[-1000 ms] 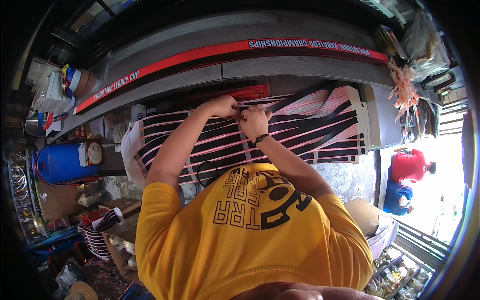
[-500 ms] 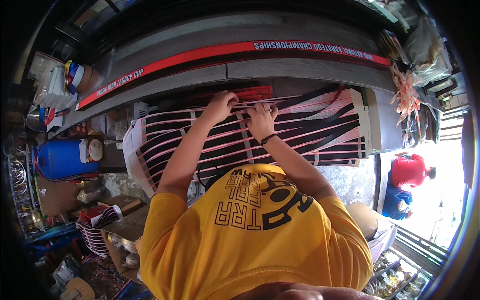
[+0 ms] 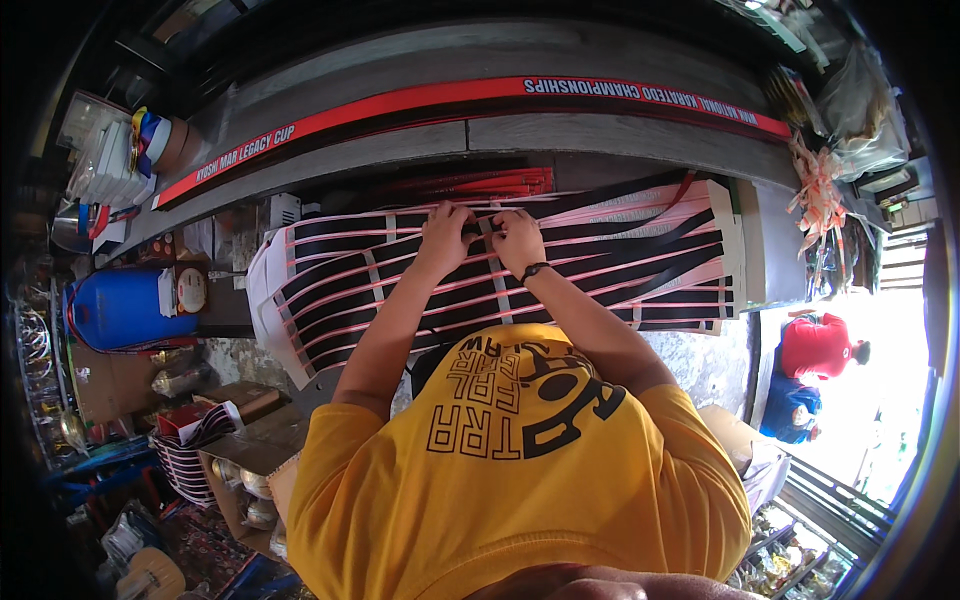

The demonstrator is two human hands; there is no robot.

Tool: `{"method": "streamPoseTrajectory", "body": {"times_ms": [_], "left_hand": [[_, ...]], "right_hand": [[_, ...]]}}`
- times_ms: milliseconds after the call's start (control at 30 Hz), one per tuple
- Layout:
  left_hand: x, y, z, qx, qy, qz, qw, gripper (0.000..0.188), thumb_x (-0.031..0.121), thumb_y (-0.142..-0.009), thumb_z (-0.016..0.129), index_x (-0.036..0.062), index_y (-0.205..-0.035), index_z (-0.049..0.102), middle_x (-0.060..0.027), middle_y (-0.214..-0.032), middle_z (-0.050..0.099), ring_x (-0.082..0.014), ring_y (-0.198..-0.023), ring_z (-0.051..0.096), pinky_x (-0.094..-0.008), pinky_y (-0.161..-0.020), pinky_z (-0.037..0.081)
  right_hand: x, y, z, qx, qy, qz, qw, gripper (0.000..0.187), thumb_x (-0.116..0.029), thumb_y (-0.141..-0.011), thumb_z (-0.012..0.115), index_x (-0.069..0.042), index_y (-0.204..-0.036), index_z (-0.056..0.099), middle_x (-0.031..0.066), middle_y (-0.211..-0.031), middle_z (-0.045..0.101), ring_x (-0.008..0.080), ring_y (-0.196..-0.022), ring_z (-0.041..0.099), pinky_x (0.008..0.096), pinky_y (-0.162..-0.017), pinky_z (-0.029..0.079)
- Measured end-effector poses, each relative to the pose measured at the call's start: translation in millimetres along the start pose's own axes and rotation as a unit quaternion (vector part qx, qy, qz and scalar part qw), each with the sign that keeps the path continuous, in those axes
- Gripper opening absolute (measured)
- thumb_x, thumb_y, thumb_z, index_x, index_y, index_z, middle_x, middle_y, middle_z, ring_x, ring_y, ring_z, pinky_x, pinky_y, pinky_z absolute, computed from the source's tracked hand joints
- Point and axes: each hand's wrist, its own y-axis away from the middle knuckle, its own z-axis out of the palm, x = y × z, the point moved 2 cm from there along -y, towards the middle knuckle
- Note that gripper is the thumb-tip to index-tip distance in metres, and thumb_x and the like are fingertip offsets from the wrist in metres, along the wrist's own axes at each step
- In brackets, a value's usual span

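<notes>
A pale board (image 3: 268,300) lies before me, covered with rows of black ribbons (image 3: 420,318) that have pink gaps between them. Grey tape strips (image 3: 497,280) cross the rows. Near the board's far edge, my left hand (image 3: 447,240) is closed, its fingertips pinching a black ribbon. Just to its right, my right hand (image 3: 518,244) pinches the same ribbon beside a tape strip. The fingertips partly hide what they hold. Toward the right end, some ribbons lie loose and slanted over the pink-and-white printed part (image 3: 640,215).
A long red printed ribbon (image 3: 400,112) stretches along the grey shelf (image 3: 590,135) beyond the board, with more red ribbons (image 3: 480,184) below it. A blue container (image 3: 130,315) stands at left, an open cardboard box (image 3: 250,460) at lower left. Outside at right is a person in red (image 3: 818,343).
My left hand has come down and right, closer to the right hand. The right hand's fingers have curled inward. The view has shifted slightly.
</notes>
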Motion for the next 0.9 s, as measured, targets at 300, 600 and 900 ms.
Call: {"method": "streamPoseTrajectory", "body": {"times_ms": [300,600,900], "left_hand": [[2.4,2.2,9.6,-0.015,-0.031,-0.05,0.998,0.036,0.017,-0.075,0.078,0.0087,-0.104,0.059,-0.0146,-0.111,0.057,-0.0378,-0.109,0.056,-0.052,-0.088,0.046],[14.8,-0.1,3.8,-0.023,-0.087,-0.06,0.994,0.034,0.015,-0.077,0.075,0.0114,-0.106,0.057,-0.012,-0.107,0.062,-0.0359,-0.107,0.058,-0.0562,-0.086,0.043],[5.1,-9.1,5.3,-0.151,0.021,-0.156,0.976,0.028,0.015,-0.085,0.066,0.0147,-0.113,0.065,-0.0098,-0.118,0.066,-0.0333,-0.114,0.06,-0.0555,-0.09,0.041]], "right_hand": [[-6.5,2.9,7.2,0.002,0.003,0.03,1.0,0.024,-0.006,-0.071,0.069,-0.007,-0.095,0.068,0.0115,-0.092,0.066,0.0302,-0.088,0.065,0.042,-0.078,0.053],[9.6,4.7,4.3,0.019,-0.096,0.013,0.995,0.027,0.002,-0.072,0.063,-0.003,-0.098,0.065,0.0127,-0.088,0.066,0.0277,-0.082,0.065,0.0361,-0.072,0.054],[5.0,5.4,2.4,0.007,-0.109,0.02,0.994,0.022,0.0,-0.072,0.064,-0.002,-0.094,0.066,0.014,-0.088,0.067,0.0282,-0.08,0.066,0.0374,-0.071,0.054]]}}
